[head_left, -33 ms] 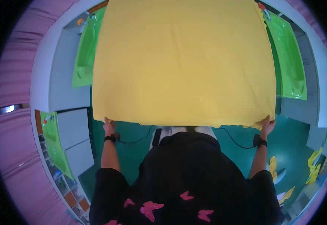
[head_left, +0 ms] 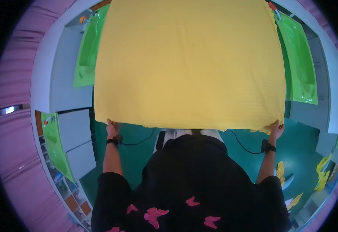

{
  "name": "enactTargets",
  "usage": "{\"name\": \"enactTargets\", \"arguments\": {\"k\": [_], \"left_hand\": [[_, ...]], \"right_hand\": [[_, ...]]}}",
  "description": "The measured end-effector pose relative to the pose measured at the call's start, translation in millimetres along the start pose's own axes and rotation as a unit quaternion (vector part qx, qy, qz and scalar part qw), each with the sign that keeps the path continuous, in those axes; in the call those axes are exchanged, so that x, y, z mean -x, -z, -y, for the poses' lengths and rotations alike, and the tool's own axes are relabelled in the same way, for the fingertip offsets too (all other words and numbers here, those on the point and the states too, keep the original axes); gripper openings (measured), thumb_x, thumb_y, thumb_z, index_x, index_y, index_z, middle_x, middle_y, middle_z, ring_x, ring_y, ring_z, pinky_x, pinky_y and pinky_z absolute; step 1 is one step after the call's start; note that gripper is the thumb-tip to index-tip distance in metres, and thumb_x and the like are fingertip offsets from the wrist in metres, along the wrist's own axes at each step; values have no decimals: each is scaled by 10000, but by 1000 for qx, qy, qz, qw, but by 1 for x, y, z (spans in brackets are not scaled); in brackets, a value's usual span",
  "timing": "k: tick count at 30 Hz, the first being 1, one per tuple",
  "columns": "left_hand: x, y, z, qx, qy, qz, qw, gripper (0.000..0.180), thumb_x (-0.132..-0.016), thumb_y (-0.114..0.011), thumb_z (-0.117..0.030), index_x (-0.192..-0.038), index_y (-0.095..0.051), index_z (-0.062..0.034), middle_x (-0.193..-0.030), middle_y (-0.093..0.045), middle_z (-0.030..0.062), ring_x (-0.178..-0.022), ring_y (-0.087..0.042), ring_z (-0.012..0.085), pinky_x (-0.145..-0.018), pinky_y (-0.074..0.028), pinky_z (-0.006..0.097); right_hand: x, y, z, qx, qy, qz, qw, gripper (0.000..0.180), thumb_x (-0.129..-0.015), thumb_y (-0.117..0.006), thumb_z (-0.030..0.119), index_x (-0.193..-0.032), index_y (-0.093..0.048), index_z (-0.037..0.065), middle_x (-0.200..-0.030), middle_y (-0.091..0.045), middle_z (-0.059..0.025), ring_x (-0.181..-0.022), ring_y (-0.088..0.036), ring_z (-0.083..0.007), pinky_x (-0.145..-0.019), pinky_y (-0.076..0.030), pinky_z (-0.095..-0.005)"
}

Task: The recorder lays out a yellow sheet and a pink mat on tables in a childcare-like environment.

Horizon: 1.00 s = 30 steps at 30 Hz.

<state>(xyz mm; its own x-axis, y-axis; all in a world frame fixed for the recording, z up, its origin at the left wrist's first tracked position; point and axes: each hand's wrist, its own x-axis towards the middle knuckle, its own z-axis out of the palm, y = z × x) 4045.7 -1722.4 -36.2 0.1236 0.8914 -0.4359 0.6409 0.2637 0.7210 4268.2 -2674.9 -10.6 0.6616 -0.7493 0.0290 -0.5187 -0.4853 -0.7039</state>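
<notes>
A large yellow cloth is spread out flat in front of me, its far edge running out of the top of the view. Its near left corner is pinched in my left hand. My right hand grips the near right corner, where the hem bunches into small folds. The near edge hangs almost straight between both hands, just ahead of my waist. What lies under the cloth is hidden. Each wrist wears a black strap with a small device and a cable.
Bright green basins with taps stand at the left, and another green basin at the right. A lower green basin adjoins grey panels and shelves. Yellow cloth pieces lie at the lower right. Pink curtains hang at the left.
Almost nothing differs. The near left corner and my left hand sit very slightly higher and further left in the view; both hands keep their hold on the cloth.
</notes>
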Motion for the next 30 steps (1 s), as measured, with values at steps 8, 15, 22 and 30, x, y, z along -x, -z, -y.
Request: {"name": "enactTargets", "arguments": {"k": [8,15,22,30], "left_hand": [[10,-13,-21,-28,49,-16,998,573,-948,-407,-558,-927,-606,-22,-835,-635,129,-774,-658,275,-589,-582,394],[-4,-19,-36,-241,59,-119,961,648,-962,-360,-509,-1032,-584,95,-967,-653,210,-899,-655,319,-752,-548,423],[99,-147,-98,-274,84,-311,906,897,-915,-364,-550,-1432,-52,113,-1353,-339,370,-1198,-447,452,-979,-408,495],[98,-156,-96,-306,42,-360,880,843,-912,-367,-547,-1444,-141,66,-1256,-367,364,-1103,-455,451,-936,-399,525]], "right_hand": [[-11,5,3,6,18,80,997,513,-887,-634,369,-1242,-575,3,-1025,-676,-121,-901,-636,-214,-795,-493,-334],[-4,2,36,224,2,44,974,467,-898,-556,476,-995,-703,44,-849,-710,-105,-804,-672,-266,-701,-507,-394],[-29,-31,64,146,-93,56,983,727,-945,-330,565,-1109,-563,-104,-1106,-610,-280,-958,-597,-421,-813,-464,-481],[-22,-46,85,229,-109,-3,967,713,-954,-237,533,-1190,-554,-61,-1191,-573,-281,-1100,-521,-459,-956,-393,-499]]}}
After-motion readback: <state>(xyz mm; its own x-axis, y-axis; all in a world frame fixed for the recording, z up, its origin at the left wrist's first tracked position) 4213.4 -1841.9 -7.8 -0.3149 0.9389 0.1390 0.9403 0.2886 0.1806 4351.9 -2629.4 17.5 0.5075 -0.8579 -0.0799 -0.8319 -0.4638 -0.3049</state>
